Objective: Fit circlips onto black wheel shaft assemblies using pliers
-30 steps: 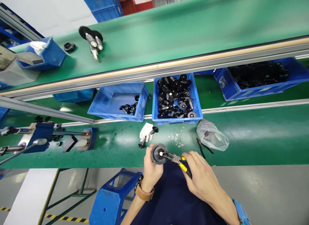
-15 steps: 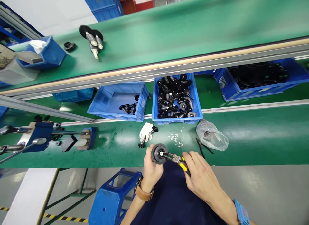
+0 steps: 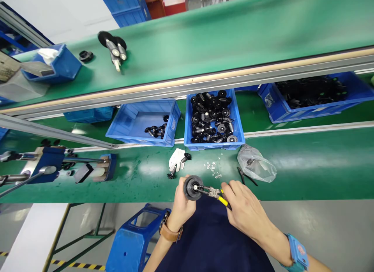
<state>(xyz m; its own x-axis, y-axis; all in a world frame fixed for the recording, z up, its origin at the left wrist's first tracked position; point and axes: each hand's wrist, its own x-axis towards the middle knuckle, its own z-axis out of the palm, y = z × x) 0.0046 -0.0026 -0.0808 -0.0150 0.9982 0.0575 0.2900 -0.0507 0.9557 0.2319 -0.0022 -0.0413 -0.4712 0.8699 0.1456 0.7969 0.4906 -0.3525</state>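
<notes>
While the left hand (image 3: 181, 202) grips one black flanged part (image 3: 189, 193) above the bench's near edge, the right hand (image 3: 244, 204) is closed round yellow-handled pliers (image 3: 214, 192), whose tips meet the part's centre; the hands are apart. One blue stool (image 3: 128, 241) stands near left on grey floor (image 3: 315, 229). Across the green bench (image 3: 315, 166) lie one white glove (image 3: 176, 158) with two black parts (image 3: 186, 158) against it, tiny rings (image 3: 210, 167) too many to count, one second pair of pliers (image 3: 247, 177) rightward, and one clear bag (image 3: 261, 165). Farther stand three blue bins (image 3: 214, 146) of black pieces (image 3: 210, 116), beneath one raised green shelf (image 3: 233, 38).
</notes>
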